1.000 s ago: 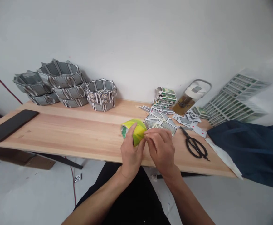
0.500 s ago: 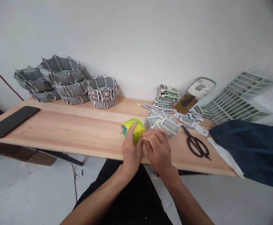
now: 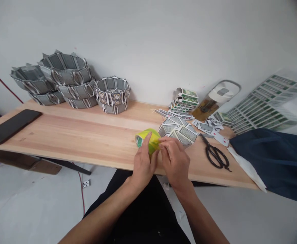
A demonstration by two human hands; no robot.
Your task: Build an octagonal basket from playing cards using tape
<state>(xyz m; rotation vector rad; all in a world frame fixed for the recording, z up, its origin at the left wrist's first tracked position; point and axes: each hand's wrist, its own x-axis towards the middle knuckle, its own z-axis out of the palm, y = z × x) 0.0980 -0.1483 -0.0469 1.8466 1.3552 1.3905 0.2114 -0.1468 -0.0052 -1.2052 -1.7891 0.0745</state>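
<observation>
A yellow-green roll of tape is gripped in my left hand, thumb over its outer face and fingers underneath. Its open core faces left. My right hand is closed in a pinch at the roll's right side; whatever is between those fingertips, perhaps the tape's edge, is too small to make out. Just behind the hands lies a round piece of overlapping playing cards. Black-handled scissors rest on the table to the right of my right hand.
Several baskets of folded cards stand along the wall at left, near a black phone-like slab. Card boxes, a drink bottle and loose cards sit at back right. A dark blue cloth covers the right end.
The view has shifted slightly. My right fingertips have drawn back a little from the tape roll and stay pinched. My left hand keeps its hold, with the roll turned slightly.
</observation>
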